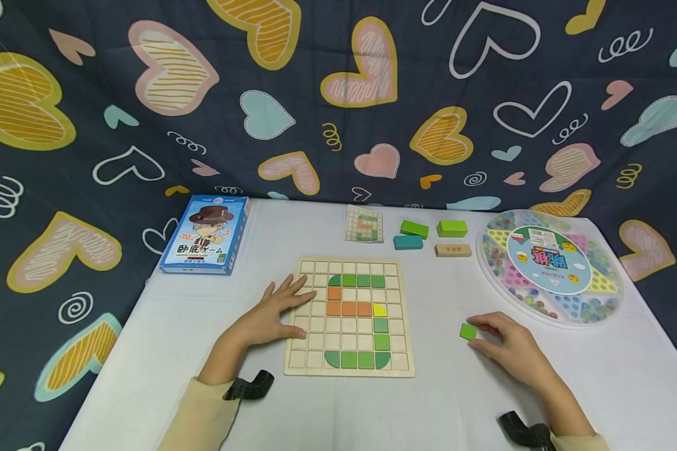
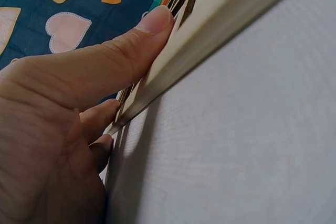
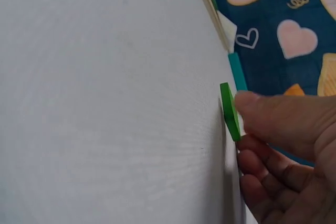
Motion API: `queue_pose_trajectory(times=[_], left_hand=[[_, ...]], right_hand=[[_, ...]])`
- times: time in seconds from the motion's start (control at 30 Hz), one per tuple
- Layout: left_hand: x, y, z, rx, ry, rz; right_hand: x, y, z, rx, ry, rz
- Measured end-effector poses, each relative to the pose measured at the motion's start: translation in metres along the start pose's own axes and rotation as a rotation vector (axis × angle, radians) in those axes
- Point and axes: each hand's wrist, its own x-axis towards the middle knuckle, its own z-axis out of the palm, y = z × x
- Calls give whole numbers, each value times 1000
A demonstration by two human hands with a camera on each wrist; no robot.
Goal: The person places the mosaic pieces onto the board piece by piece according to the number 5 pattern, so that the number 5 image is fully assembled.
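Note:
A wooden grid board lies on the white table, with green, orange and yellow tiles set in some of its squares. My left hand rests on the board's left edge with its fingers spread; in the left wrist view the thumb lies on the raised-looking rim. To the right of the board, my right hand pinches a small green square tile between thumb and fingers. The right wrist view shows that green tile edge-on, tilted, near the table surface.
Behind the board lie a pattern card, green blocks, a teal block and a wooden block. A round marble game board is at the right, a blue game box at the left. A heart-patterned cloth hangs behind.

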Motion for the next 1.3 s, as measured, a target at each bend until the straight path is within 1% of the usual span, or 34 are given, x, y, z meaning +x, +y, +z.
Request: queue_pose_trajectory(times=[0.23,0.37,0.53,0.77,0.93,1.03,1.13,1.3], left_hand=[[1,0,-1,-5,7,9],[1,-1,-1,-3,5,5],[1,-1,-1,-3,2,-3],[0,-2,1,-9,-6,-15],[0,-4,2,-14,1,-12],[-1,-5,2,-15,4,-9],[-1,-4,2,-13,5,-8],[0,-2,1,-24,4,-8]], right_hand=[[6,2,2,-30,11,-35],[8,-2,2,1,6,-42],[12,-16,4,44,9,-84],[21,-48,17,121,-47,-172],[31,-77,35,181,-100,-268],[37,-97,48,210,-155,-306],[42,-118,62,200,-215,-312],[50,-148,83,116,-286,-307]])
